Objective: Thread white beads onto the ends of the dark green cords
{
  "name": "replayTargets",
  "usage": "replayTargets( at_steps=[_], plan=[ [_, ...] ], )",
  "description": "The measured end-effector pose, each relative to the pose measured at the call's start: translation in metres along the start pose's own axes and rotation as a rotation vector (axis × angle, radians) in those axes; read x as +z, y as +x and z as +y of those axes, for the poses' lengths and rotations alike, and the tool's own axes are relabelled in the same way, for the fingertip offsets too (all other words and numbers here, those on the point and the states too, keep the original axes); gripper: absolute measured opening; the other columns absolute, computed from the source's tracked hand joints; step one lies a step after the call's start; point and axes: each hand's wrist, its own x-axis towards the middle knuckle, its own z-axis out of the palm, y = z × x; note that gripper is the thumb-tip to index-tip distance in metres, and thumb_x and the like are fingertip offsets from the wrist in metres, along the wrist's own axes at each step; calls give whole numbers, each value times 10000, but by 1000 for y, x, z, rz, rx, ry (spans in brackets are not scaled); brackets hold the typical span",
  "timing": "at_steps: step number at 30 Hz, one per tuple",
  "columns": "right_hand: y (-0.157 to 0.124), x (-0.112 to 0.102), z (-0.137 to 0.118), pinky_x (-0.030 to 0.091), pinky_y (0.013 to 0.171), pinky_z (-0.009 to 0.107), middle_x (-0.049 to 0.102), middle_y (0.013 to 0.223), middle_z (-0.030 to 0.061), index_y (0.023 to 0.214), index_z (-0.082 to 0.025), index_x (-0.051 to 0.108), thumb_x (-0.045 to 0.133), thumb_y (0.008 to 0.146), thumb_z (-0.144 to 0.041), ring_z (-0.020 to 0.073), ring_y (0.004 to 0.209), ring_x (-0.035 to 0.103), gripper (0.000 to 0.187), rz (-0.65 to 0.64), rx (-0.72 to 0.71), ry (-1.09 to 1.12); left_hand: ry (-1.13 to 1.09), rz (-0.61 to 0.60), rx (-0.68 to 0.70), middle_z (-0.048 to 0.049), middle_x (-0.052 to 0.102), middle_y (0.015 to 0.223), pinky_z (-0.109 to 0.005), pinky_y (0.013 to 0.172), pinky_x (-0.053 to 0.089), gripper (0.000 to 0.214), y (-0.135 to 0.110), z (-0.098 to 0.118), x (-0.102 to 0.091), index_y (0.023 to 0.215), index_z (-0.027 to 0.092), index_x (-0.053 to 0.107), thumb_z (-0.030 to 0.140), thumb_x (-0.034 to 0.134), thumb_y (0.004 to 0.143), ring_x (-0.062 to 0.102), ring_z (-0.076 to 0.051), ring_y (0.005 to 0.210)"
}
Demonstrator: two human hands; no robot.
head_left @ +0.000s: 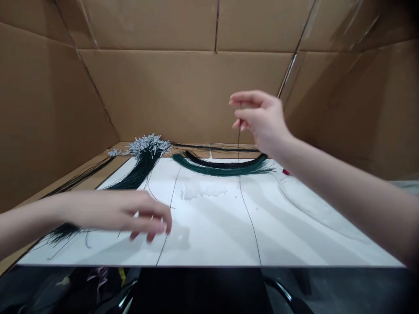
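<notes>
My right hand (pixel 263 117) is raised above the back of the white tabletop, its fingers pinched on a thin dark wire (pixel 238 144) that hangs straight down. Low over the table's front left, my left hand (pixel 144 216) is slightly blurred, with loosely bent fingers apart and nothing visible in them. Partly behind that hand lies a thick bundle of dark green wires (pixel 137 174) with pale white tips (pixel 149 145) fanned out at its far end. One stray wire (pixel 160 202) curves out beside the left fingers.
A curved bundle of green wires (pixel 222 171) lies at the back with a black wire bundle (pixel 225 165) against it. Cardboard walls (pixel 183 96) enclose the table (pixel 209 235). Clear plastic (pixel 314 209) lies on the right. A dark chair (pixel 203 290) stands at the front edge.
</notes>
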Motion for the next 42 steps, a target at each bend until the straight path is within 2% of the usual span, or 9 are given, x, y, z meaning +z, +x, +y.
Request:
replayTargets(
  at_steps=[2, 6, 10, 18, 22, 28, 34, 38, 42],
  plan=[
    [-16, 4, 23, 390, 387, 185, 735, 855, 21, 864, -117, 720, 559, 735, 133, 29, 423, 587, 325, -47, 66, 26, -26, -154, -61, 0, 739, 840, -191, 615, 503, 376, 37, -5, -15, 982, 262, 708, 509, 424, 978, 674, -135, 714],
    [-42, 9, 65, 458, 421, 237, 735, 811, 46, 822, -143, 729, 698, 783, -113, 91, 460, 623, 58, -164, 186, 84, 358, 224, -290, -51, 728, 947, -276, 706, 479, 343, 109, -54, -13, 1038, 203, 671, 441, 433, 973, 672, -209, 825],
    [-61, 8, 93, 477, 471, 253, 746, 868, 51, 860, -169, 704, 744, 777, -265, 97, 501, 633, 134, -212, 261, 135, 415, 337, -444, -84, 682, 936, -377, 804, 523, 395, 168, -105, -3, 998, 127, 653, 477, 469, 991, 653, -205, 866],
    [-86, -5, 117, 471, 520, 252, 790, 828, 40, 966, -215, 515, 821, 728, -325, 129, 539, 668, 403, -177, 411, 265, 310, 340, -368, -26, 646, 832, -330, 765, 531, 292, 205, -148, 18, 898, 122, 637, 407, 598, 949, 620, -148, 764],
    [-93, -10, 120, 478, 545, 262, 786, 802, 50, 1006, -183, 626, 823, 738, -301, 135, 574, 673, 353, -183, 485, 313, 178, 577, -302, -5, 569, 661, -260, 635, 397, 325, 195, -134, 13, 747, 150, 592, 394, 509, 944, 525, -142, 647],
    [-101, -16, 117, 482, 593, 266, 753, 788, 34, 812, -192, 712, 801, 786, -329, 118, 611, 645, 166, -204, 518, 388, -173, 892, -115, 24, 440, 613, -232, 527, 295, 328, 157, -60, 16, 783, 174, 519, 441, 447, 959, 382, -104, 555],
    [-106, -19, 103, 485, 810, 253, 687, 1124, 8, 770, -230, 712, 799, 804, -333, 123, 943, 627, 139, -184, 427, 450, -473, 619, 15, 30, 450, 541, -225, 471, 287, 345, 114, 2, 53, 700, 165, 585, 403, 543, 947, 380, -86, 499],
    [-109, -18, 98, 455, 968, 316, 621, 1323, -2, 794, -246, 714, 789, 816, -335, 169, 1131, 595, 119, -212, 401, 516, -559, 471, 16, 39, 454, 536, -216, 474, 304, 352, 108, 10, 76, 718, 163, 599, 416, 542, 955, 384, -79, 497],
    [-109, -19, 96, 463, 958, 320, 696, 1118, 5, 800, -250, 691, 785, 816, -358, 159, 1041, 626, 144, -158, 415, 569, -585, 315, 43, 32, 470, 559, -216, 515, 322, 384, 108, 7, 89, 707, 151, 572, 435, 528, 961, 408, -81, 530]
  ],
)
